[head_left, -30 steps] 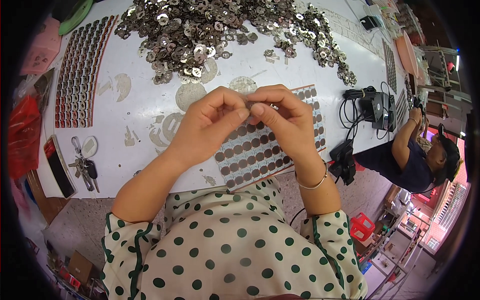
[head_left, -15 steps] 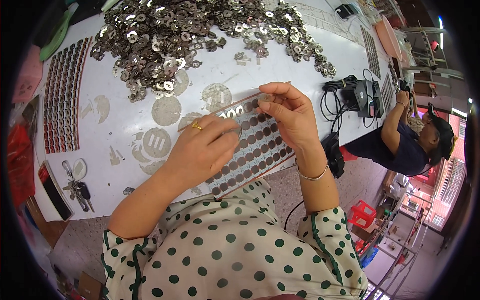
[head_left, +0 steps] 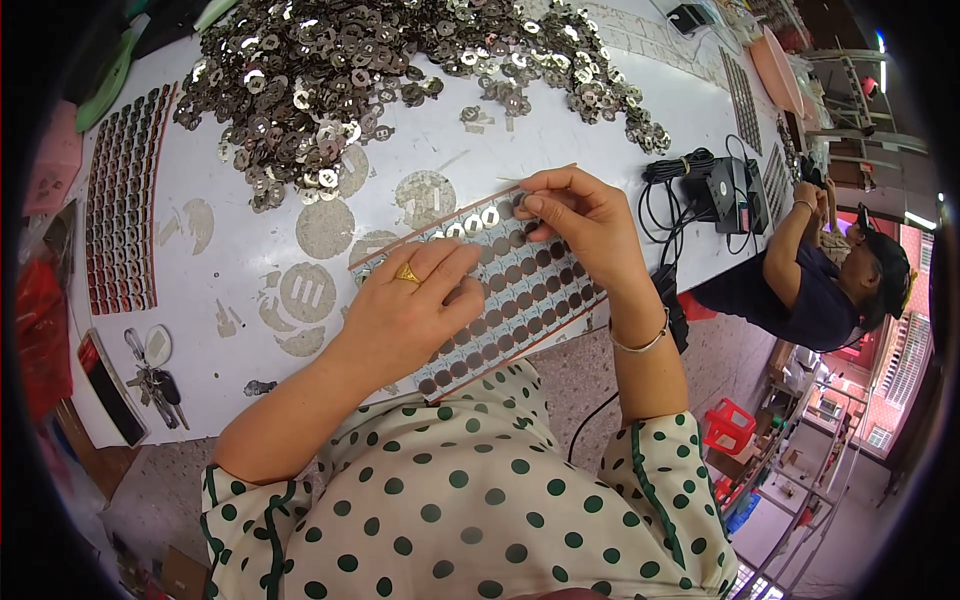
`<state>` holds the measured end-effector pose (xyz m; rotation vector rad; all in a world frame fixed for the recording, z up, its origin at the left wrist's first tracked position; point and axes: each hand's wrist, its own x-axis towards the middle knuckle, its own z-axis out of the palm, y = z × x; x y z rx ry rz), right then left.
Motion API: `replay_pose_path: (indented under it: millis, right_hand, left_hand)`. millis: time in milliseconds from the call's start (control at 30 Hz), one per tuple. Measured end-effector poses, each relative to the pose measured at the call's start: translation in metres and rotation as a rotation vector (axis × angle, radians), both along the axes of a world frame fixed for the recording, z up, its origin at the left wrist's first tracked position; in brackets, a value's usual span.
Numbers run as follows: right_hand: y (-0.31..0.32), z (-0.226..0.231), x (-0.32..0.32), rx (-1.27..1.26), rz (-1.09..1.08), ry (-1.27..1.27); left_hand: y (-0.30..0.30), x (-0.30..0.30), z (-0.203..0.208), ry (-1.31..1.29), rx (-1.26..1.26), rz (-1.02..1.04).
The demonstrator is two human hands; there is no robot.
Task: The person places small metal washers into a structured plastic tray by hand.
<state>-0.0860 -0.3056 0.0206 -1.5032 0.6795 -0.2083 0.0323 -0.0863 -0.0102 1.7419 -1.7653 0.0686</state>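
Observation:
A thin board (head_left: 497, 322) with rows of dark round spots lies tilted at the table's near edge in front of me. Several shiny slotted metal discs (head_left: 484, 219) sit along its far row. My left hand (head_left: 412, 305), a gold ring on one finger, rests over the board's left part with the fingers curled in; what they hold is hidden. At the far right corner, my right hand (head_left: 585, 222) pinches a small dark metal disc between thumb and forefinger, close to the board's surface. A bracelet circles that wrist.
A big heap of metal discs (head_left: 320, 80) covers the far table. Another filled board (head_left: 125, 200) lies left, near keys (head_left: 160, 385) and a dark flat phone-like object (head_left: 110, 385). A black box with coiled cable (head_left: 735, 195) stands right. A co-worker (head_left: 810, 290) sits beyond it.
The board has shifted slightly right under my hands. My left fingers have drawn in a little, and my right fingertips have dipped toward the far row's corner. The whole view has moved slightly.

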Motion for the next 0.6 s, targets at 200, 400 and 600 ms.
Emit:
replay_pose_path:
  millis: [200, 400, 600]
  right_hand:
    - [0.000, 0.011, 0.004, -0.276, 0.185, 0.331]
    - [0.025, 0.009, 0.006, -0.674, 0.163, 0.064]
    - [0.017, 0.005, 0.004, -0.862, 0.217, 0.000]
  left_hand:
    - [-0.001, -0.002, 0.003, 0.024, 0.016, 0.032]
    - [-0.001, -0.002, 0.002, 0.014, 0.026, 0.043]
    - [-0.001, -0.004, 0.001, -0.003, 0.031, 0.072]
